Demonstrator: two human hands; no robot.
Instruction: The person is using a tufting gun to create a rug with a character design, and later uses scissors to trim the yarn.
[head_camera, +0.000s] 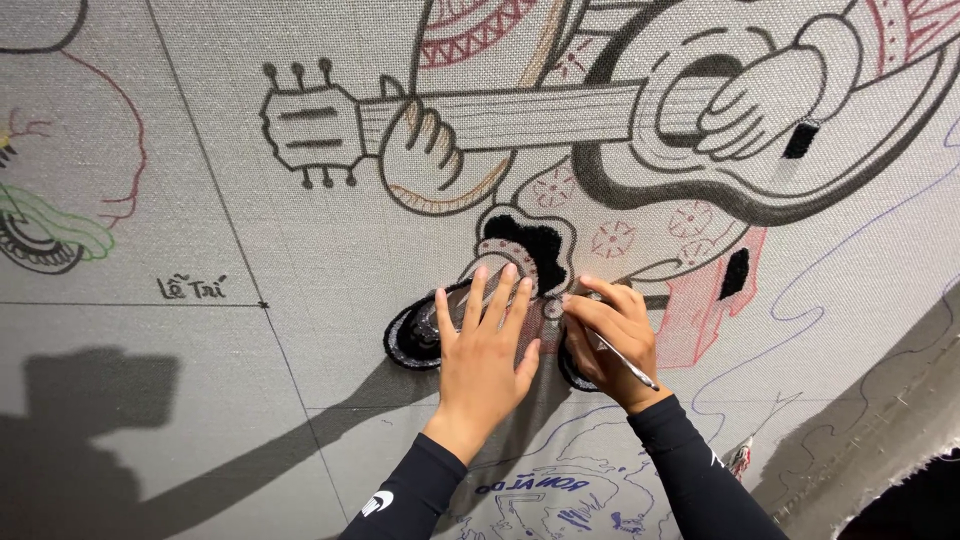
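The cloth (300, 400) filled my whole view, a grey woven sheet stretched flat and ruled with thin lines. Across its top ran the drawing (620, 110) of a figure playing a guitar, outlined in black and brown with red patterning. Below that sat a black tufted patch (535, 245), and lower left of it the oval patch (410, 340), dark with a pale rim, partly under my fingers. A long shadow (100, 440) lay over the lower left of the cloth.

My left hand (485, 350) lay flat on the cloth, fingers spread and straight, pressing the weave beside the oval patch and holding nothing. My right hand (610, 340) was just beside it, nearly touching, fingers pinched narrow around a thin metal tool (622, 362). The tool's tail stuck out past my wrist; its working end was hidden under my fingertips at the cloth, between the two dark patches.
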